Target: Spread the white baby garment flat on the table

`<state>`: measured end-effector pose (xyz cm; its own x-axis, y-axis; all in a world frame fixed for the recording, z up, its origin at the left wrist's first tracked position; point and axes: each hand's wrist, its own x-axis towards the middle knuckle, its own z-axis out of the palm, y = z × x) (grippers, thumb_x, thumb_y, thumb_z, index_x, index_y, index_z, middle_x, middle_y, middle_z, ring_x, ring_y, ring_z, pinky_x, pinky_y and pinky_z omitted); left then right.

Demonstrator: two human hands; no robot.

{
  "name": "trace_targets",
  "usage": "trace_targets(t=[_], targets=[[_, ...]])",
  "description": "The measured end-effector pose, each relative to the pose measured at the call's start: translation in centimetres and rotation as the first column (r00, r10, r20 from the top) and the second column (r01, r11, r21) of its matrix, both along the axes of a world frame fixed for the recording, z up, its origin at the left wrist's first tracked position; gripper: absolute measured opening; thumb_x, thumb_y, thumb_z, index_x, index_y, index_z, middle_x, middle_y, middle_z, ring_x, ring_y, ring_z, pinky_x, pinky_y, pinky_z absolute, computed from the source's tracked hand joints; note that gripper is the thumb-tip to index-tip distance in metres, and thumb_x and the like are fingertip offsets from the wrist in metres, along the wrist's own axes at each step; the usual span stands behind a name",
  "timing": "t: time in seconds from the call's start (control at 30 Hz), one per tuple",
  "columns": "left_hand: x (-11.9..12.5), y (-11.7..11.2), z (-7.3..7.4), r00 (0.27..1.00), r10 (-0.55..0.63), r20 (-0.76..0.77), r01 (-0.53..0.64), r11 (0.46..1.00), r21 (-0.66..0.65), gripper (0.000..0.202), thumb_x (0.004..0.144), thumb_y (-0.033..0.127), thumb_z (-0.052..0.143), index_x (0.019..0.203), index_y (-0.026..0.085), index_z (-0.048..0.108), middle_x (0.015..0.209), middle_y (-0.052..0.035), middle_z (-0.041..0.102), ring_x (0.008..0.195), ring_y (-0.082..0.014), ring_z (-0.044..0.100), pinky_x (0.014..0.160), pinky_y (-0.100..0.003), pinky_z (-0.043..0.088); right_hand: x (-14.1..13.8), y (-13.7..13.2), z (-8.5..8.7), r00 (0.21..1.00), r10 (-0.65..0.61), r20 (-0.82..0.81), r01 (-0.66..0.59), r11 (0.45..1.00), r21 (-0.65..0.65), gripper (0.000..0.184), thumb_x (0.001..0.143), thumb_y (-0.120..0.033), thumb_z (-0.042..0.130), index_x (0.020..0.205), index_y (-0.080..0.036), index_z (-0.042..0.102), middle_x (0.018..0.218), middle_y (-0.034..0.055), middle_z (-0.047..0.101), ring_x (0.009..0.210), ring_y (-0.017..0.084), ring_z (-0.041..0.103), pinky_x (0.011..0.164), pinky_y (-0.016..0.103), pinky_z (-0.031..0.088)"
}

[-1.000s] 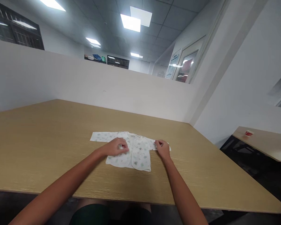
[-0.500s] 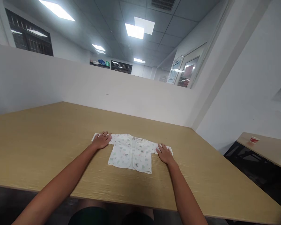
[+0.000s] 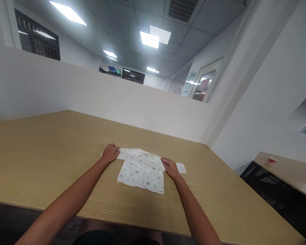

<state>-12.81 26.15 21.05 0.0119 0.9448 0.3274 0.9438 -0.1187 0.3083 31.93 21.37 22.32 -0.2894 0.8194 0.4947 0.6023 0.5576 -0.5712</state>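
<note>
Little white jacket [image 3: 137, 170] with small grey and green prints, lying flat right between the two hands, body mostly on the near side of the grip. Sleeves are stretched out sideways and the front opening runs down the middle.

Left hand [image 3: 110, 153] is on top of the left sleeve [image 3: 123, 153], fingers kinda bent, with a sliver of the sleeve end poking out past it. Can't tell if it's actually pinching fabric or just resting there. Right hand [image 3: 170, 167] is over the other sleeve close to the shoulder, fingers together and pointing in toward the collar, and the right cuff [image 3: 181, 167] sticks out on the outer side of that hand. Can't tell if that one's gripping either.

Under both hands there's a big wood-look table [image 3: 53, 153]. Beyond the grip, a white partition [image 3: 132, 102] borders the table. Way off right of the right hand, a red-and-white cup [image 3: 271, 160] sits on another table [image 3: 290, 170].
</note>
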Motion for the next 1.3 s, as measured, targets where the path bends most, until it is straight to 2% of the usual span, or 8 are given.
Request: trace_targets(t=[0.13,0.23,0.4,0.53,0.87,1.0,1.13,1.3], targets=[[0.2,-0.2,-0.2,0.999,-0.037,-0.001,0.037,0.999,-0.008,0.042,0.100,0.040,0.044,0.127,0.028,0.074,0.133,-0.0111,0.065,0.130,-0.0292,0.056,0.107,-0.044,0.041,0.7,0.9,-0.5,0.982,-0.010,0.191,0.032,0.993,-0.110,0.055,0.102,-0.043,0.046,0.143,-0.012,0.067,0.150,0.0117,0.055,0.145,0.029,0.046,0.126,0.047,0.032],[0.2,-0.2,-0.2,0.999,-0.054,0.003,0.055,0.998,-0.007,0.042,0.102,0.038,0.043,0.130,0.028,0.072,0.136,-0.0110,0.064,0.131,-0.0278,0.055,0.108,-0.044,0.039,1.2,1.5,-0.6,0.952,-0.078,0.296,0.120,0.985,-0.127,0.057,0.102,-0.038,0.043,0.149,-0.009,0.060,0.156,0.0122,0.049,0.149,0.028,0.040,0.128,0.045,0.028],[0.2,-0.1,-0.3,0.998,-0.058,0.018,0.058,0.998,-0.004,0.039,0.101,0.036,0.046,0.127,0.027,0.073,0.138,-0.0114,0.063,0.129,-0.0276,0.057,0.106,-0.044,0.039,1.7,2.7,-0.3,0.958,-0.214,0.191,0.217,0.976,0.007,0.038,0.092,-0.036,0.054,0.111,-0.016,0.079,0.123,0.0127,0.072,0.121,0.031,0.063,0.114,0.047,0.044],[0.1,0.1,-0.4,0.998,-0.060,0.024,0.060,0.998,-0.003,0.038,0.101,0.037,0.047,0.128,0.028,0.073,0.137,-0.0112,0.063,0.127,-0.0277,0.057,0.106,-0.044,0.039,1.9,3.7,-0.2,0.953,-0.267,0.140,0.266,0.964,0.028,0.029,0.085,-0.040,0.056,0.084,-0.019,0.077,0.100,0.0124,0.076,0.102,0.033,0.069,0.102,0.049,0.050],[0.0,0.1,-0.5,0.997,-0.061,0.038,0.061,0.998,-0.002,0.036,0.101,0.038,0.048,0.125,0.028,0.073,0.137,-0.0101,0.063,0.128,-0.0281,0.056,0.106,-0.045,0.037,2.4,5.2,-0.2,0.897,-0.442,0.026,0.440,0.897,0.052,0.036,0.074,-0.050,0.052,0.075,-0.021,0.074,0.093,0.0145,0.075,0.093,0.034,0.069,0.093,0.047,0.052],[0.1,0.0,-0.4,0.998,-0.054,0.037,0.054,0.998,0.010,0.037,0.100,0.036,0.050,0.127,0.027,0.073,0.137,-0.0112,0.063,0.129,-0.0288,0.056,0.106,-0.044,0.038,2.2,5.4,-0.1,0.886,-0.464,0.023,0.463,0.886,0.039,0.032,0.069,-0.049,0.055,0.066,-0.023,0.072,0.080,0.0118,0.074,0.080,0.032,0.069,0.080,0.042,0.055],[0.2,0.0,-0.4,0.998,-0.054,0.032,0.053,0.998,0.021,0.037,0.099,0.037,0.051,0.126,0.027,0.074,0.136,-0.0114,0.064,0.128,-0.0294,0.057,0.105,-0.045,0.041,2.4,5.3,0.3,0.878,-0.477,-0.026,0.478,0.877,0.056,0.041,0.077,-0.053,0.050,0.077,-0.021,0.075,0.083,0.0125,0.074,0.077,0.031,0.070,0.079,0.043,0.056],[0.0,-0.1,0.1,0.999,-0.033,0.025,0.032,0.999,0.036,0.038,0.096,0.035,0.053,0.126,0.024,0.074,0.148,-0.0116,0.058,0.137,-0.0295,0.052,0.110,-0.043,0.041,2.8,4.1,0.4,0.919,-0.393,-0.010,0.393,0.916,0.077,0.050,0.082,-0.053,0.048,0.097,-0.016,0.077,0.104,0.0166,0.075,0.096,0.033,0.070,0.094,0.047,0.055]])
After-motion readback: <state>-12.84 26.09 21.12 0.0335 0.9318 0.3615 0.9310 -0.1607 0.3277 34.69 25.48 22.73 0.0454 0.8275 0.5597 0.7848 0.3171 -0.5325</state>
